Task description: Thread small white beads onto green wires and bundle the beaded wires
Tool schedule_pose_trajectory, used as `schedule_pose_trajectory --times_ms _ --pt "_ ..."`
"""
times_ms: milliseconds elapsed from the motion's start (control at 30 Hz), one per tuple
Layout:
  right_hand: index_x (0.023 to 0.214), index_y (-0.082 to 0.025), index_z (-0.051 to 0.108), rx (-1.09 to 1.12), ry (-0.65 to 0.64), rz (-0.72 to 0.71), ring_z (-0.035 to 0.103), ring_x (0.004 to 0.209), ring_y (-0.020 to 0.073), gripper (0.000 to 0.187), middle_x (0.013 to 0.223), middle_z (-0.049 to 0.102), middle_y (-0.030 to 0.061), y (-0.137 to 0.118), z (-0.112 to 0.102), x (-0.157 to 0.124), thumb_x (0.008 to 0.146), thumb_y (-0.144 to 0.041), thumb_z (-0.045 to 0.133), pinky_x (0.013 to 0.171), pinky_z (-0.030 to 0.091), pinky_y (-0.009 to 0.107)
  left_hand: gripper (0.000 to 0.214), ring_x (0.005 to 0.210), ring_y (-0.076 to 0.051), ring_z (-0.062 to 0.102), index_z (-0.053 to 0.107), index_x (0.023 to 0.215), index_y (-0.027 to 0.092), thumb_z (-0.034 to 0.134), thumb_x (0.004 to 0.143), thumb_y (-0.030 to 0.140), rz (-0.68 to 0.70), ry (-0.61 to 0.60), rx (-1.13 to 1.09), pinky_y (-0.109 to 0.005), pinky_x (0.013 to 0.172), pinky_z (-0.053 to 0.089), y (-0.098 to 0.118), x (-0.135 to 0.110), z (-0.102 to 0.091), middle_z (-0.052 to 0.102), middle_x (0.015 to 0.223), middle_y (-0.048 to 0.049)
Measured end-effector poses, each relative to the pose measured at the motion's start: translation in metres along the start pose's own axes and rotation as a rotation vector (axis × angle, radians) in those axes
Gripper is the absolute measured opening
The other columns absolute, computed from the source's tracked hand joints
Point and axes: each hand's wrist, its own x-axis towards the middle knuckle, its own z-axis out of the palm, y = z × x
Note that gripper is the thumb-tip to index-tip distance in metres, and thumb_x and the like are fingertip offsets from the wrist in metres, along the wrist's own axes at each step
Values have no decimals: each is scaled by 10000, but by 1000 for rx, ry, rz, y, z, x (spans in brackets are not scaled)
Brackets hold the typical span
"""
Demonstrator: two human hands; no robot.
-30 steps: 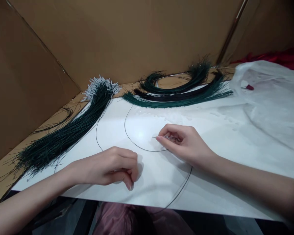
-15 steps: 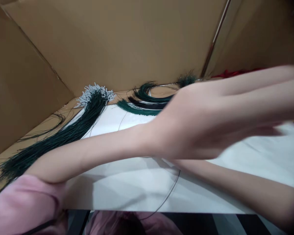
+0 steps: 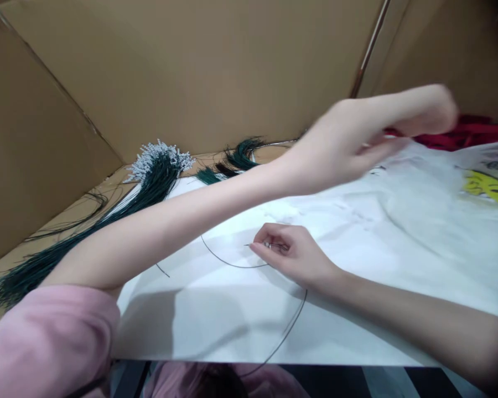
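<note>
My left hand [image 3: 357, 138] is stretched across to the right, above the white table surface. Its thumb stands apart from its bent fingers, and nothing shows between them; the fingertips are slightly blurred. Below it, my right hand [image 3: 299, 254] is closed in a pinch on a thin dark cord [image 3: 234, 266]. A small pale bit shows at those fingertips, and a short dark end sticks out to the left. One loop of the cord hangs over the table's front edge. To the left lies a long bundle of dark green cords [image 3: 124, 213] with pale beaded-looking ends [image 3: 160, 157].
Cardboard walls [image 3: 216, 66] stand behind and at the left. More green cord bundles [image 3: 243, 155] lie at the back. At the right are red material [image 3: 473, 132] and a clear plastic bag [image 3: 431, 204] with a yellow print. White sheeting [image 3: 232, 309] covers the table.
My left hand has drawn back to the left and up, its fingers now bent instead of stretched out. My right hand, hidden behind it before, has come into view with the cord.
</note>
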Motion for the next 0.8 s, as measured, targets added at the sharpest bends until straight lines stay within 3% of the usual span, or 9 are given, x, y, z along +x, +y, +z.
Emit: schedule_pose_trajectory --times_ms 33,100,167,233,333,433,600,800 --pt "744 -163 621 8 -2 -5 462 573 100 132 661 574 -5 0 0 0 852 -237 603 543 357 234 530 1103 -212 615 679 1016 43 208 910 260 45 63 -3 -238 666 409 -12 -12 -7 630 1066 42" --pt "744 -163 620 25 -5 -3 477 587 105 143 681 587 3 1 -1 -1 858 -246 601 555 362 239 505 996 -179 669 702 961 84 242 945 290 -1 182 29 -260 680 435 -41 -37 -18 664 1022 8" --pt "743 -160 618 33 -17 5 471 584 105 152 672 578 1 1 0 -1 863 -252 600 553 359 239 283 852 -141 677 703 958 113 451 939 241 -64 266 48 -245 683 468 -70 -64 -24 689 960 -37" --pt "746 -156 621 30 -33 -1 443 563 97 157 649 553 -9 1 0 -1 865 -256 602 536 342 235 158 741 -125 636 698 928 120 558 894 185 -141 232 81 -229 646 462 -96 -89 -24 693 884 -59" --pt "736 -152 622 11 -51 -27 393 531 82 158 607 511 -28 -2 0 -1 862 -246 611 506 302 228 87 689 -130 600 708 877 148 638 826 158 -221 29 137 -230 643 438 -122 -119 -17 700 827 -53" --pt "726 -146 623 2 -56 -45 379 520 73 160 594 500 -34 -4 0 -1 862 -230 614 492 286 224 81 693 -135 583 713 874 157 676 804 175 -244 -85 120 -232 644 406 -132 -134 -6 695 841 -51" --pt "725 -137 630 5 -51 -61 365 505 63 162 581 486 -41 -4 0 -1 865 -219 617 477 277 217 50 725 -141 581 696 838 153 655 838 183 -257 -67 114 -243 670 397 -137 -133 6 679 849 -44" --pt "720 -133 630 15 -48 -85 354 493 56 162 565 469 -47 -4 0 -2 862 -210 620 467 272 212 84 768 -155 581 667 786 148 614 851 151 -250 -66 131 -256 700 408 -137 -127 7 661 833 -43"
